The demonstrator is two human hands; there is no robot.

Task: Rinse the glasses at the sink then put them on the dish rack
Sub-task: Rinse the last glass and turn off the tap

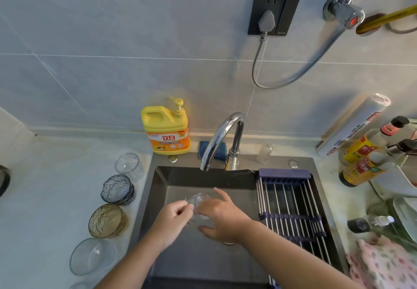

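Clear glass (196,201) held over the dark sink (162,182), tipped on its side, blurred and hard to trace at the edges. Gripped from the right by the right hand (220,215), fingers spread around its body, index finger raised toward the faucet. Pinched at the rim from the left by the left hand (173,217), fingertips closed on the edge. Both forearms reaching in from the bottom of the view. Cannot tell whether water runs from the chrome faucet (222,135) arching above and behind the hands.

To the right, roll-up dish rack (291,200) of steel rods with dark blue ends, laid across the right part of the sink, bare of glasses. To the left, on the pale counter (45,198), a row of glassware beside the sink edge: small clear tumbler (128,165) farthest back, blue-grey textured bowl (117,189) next, amber textured bowl (106,220) nearer, clear shallow bowl (93,256) nearest.

Behind the sink against the tiled wall, yellow detergent bottle (165,128) with pump, blue sponge (213,150) behind the faucet, small clear bottle (264,152) to its right. At far right, sauce bottles (361,160), a foil roll (353,126) leaning on the wall, a pink patterned cloth (381,264) at the lower corner.
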